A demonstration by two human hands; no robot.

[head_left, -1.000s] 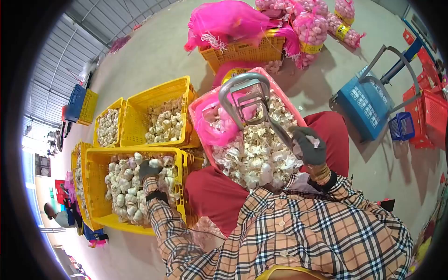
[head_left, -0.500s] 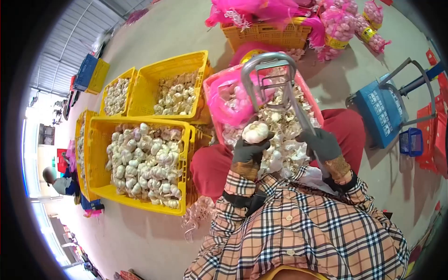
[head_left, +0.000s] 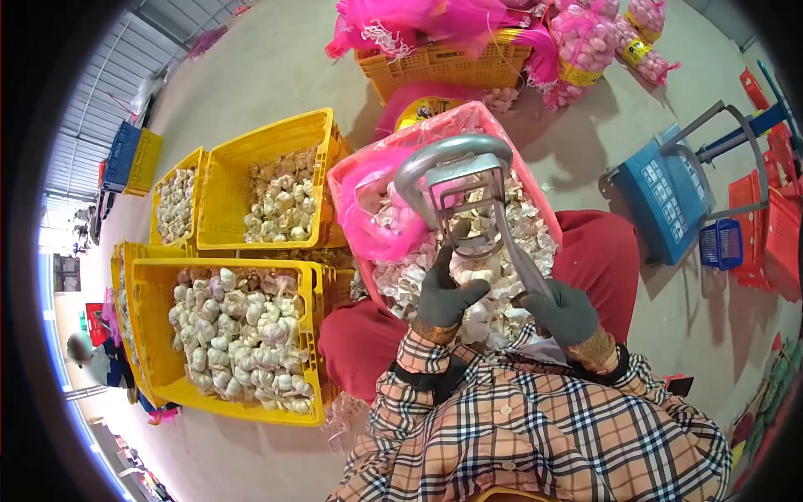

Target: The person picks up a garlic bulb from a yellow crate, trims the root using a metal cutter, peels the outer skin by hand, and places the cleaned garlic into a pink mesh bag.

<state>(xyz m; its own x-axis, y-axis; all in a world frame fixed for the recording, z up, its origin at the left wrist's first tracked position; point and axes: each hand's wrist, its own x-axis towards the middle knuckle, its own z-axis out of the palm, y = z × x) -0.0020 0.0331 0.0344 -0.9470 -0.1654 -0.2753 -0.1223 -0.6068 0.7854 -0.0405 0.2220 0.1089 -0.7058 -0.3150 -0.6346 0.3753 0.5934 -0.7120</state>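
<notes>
My left hand (head_left: pixel 443 293), in a dark glove, holds a white garlic bulb (head_left: pixel 474 268) between thumb and fingers, right at the metal loops of a lever-handled hand tool (head_left: pixel 464 159). Gloved as well, my right hand (head_left: pixel 565 311) is wrapped round the lower end of the tool's long grey handle. Below both hands stands a pink crate (head_left: pixel 548 209) between my knees, filled with loose garlic skins (head_left: pixel 531 238). A pink mesh bag (head_left: pixel 368 222) with bulbs inside lies in its left part.
To the left, a large yellow crate (head_left: pixel 314 335) is full of garlic bulbs, with smaller yellow crates (head_left: pixel 219 197) behind it. At the back is a yellow crate (head_left: pixel 443 69) under pink mesh bags, beside filled sacks (head_left: pixel 581 46). A blue platform scale (head_left: pixel 665 201) and blue basket (head_left: pixel 721 243) stand right.
My left hand has brought the garlic bulb up and right, from beside the tool to its metal loops. My right hand stays on the handle, and the tool's head sits lower. The view has shifted slightly.
</notes>
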